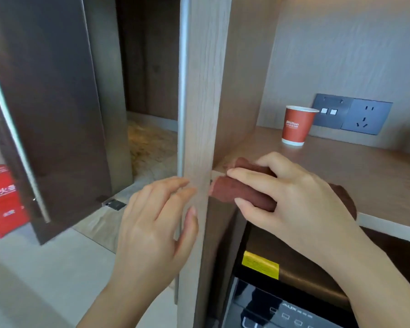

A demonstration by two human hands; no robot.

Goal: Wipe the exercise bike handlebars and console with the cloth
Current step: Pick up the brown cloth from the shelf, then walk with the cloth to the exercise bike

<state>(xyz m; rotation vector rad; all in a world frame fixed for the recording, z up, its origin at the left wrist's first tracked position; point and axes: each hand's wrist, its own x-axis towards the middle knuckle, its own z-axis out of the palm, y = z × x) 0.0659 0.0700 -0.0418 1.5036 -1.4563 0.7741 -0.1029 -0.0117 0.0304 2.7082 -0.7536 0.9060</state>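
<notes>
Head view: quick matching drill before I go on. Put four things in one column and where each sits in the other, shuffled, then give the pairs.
Things
1. cloth
2. paper cup
3. red box
4. yellow label

Places
A. far left, beside the dark door
B. standing on the shelf near the socket
C. gripped in the right hand
D. on the dark appliance under the shelf

Pairs: 1-C, 2-B, 3-A, 4-D
</notes>
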